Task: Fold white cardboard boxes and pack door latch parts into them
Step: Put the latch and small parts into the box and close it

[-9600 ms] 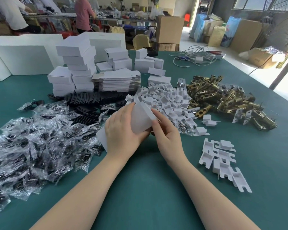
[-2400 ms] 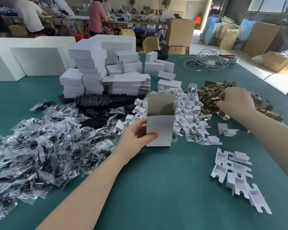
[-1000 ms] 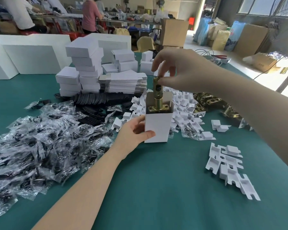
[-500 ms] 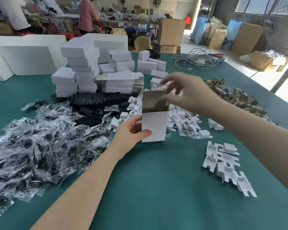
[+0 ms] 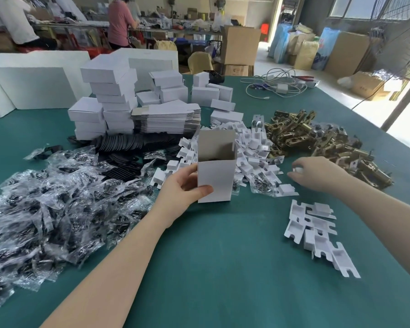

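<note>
Upright open box [image 5: 214,181] gripped by left hand [image 5: 182,189], right hand [image 5: 315,172] apart

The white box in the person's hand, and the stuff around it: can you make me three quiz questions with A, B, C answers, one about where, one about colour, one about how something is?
1. Where is the pile of brass latch parts?
A. right of the open white box
B. left of it
C. inside a drawer

2. What colour is the table cover?
A. red
B. green
C. yellow

3. How is the open white box?
A. lying flat
B. taped shut
C. standing upright, top flap open

Answers: 1 A, the brass heap lies beyond the right hand. 2 B, the cloth is dark green all over. 3 C, the left hand grips it upright and its top flap stands up.
</note>
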`<action>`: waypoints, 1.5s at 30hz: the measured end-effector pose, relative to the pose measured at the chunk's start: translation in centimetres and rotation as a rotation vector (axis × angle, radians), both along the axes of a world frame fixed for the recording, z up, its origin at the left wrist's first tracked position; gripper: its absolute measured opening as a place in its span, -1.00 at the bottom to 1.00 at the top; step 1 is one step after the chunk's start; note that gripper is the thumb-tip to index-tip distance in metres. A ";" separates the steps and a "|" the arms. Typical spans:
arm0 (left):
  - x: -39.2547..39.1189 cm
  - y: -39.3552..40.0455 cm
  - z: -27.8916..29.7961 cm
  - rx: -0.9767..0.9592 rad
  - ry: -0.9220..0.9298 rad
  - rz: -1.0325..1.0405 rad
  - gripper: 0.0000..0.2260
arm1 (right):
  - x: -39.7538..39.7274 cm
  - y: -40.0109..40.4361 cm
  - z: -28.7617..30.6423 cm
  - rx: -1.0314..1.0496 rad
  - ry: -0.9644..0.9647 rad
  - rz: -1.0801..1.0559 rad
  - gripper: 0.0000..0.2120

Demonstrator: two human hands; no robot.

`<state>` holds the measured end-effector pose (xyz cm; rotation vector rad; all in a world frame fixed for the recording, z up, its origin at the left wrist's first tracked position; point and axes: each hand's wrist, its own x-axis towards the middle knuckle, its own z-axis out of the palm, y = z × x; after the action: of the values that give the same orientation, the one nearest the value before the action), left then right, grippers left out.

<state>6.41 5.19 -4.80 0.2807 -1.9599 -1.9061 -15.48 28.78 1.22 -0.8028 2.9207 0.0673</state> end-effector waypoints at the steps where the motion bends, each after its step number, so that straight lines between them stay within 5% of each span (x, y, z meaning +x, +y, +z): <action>1: 0.0 0.0 0.0 -0.001 0.000 0.001 -0.54 | -0.2 0.0 -0.3 -0.019 0.019 -0.024 -0.60; 8: 0.0 0.0 0.0 -0.002 -0.004 0.010 -0.54 | -0.6 0.3 -1.0 -0.002 0.108 -0.231 -0.68; 13: -0.1 0.0 0.0 0.003 0.000 0.010 -0.54 | -0.6 0.3 -0.4 -0.387 0.040 -0.220 -0.60; 18: 0.0 0.0 -0.1 0.006 0.008 0.003 -0.55 | -0.3 0.5 -0.3 0.031 -0.014 -0.202 -0.55; 23: -0.1 -0.1 -0.2 0.006 0.012 -0.003 -0.55 | -1.1 2.1 1.1 -0.299 0.057 -0.146 -0.68; 28: -0.2 -0.1 -0.2 0.000 0.016 0.002 -0.56 | -1.4 3.1 2.0 0.083 -0.162 -0.038 -0.57; 31: -0.2 -0.2 -0.2 0.011 0.015 0.001 -0.56 | -1.3 2.8 1.1 0.119 -0.096 -0.001 -0.52; 36: -0.1 -0.1 -0.2 0.003 0.013 -0.011 -0.56 | -0.7 1.4 -0.1 -0.084 -0.025 0.082 -0.76; 39: -0.1 0.0 0.0 -0.010 0.015 -0.012 -0.56 | 0.9 -0.4 1.5 -0.625 0.017 0.097 -0.72; 42: -0.1 0.0 0.1 -0.007 0.019 -0.004 -0.57 | 4.7 -3.0 5.4 -1.190 -0.254 0.208 -0.69; 45: -0.1 -0.1 0.0 -0.001 0.022 -0.007 -0.55 | 8.1 -5.6 7.7 -1.240 -0.376 0.444 -0.70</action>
<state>6.33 5.12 -4.85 0.2517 -1.9501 -1.9044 -7.34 23.19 8.89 -1.3308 2.1088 -1.7265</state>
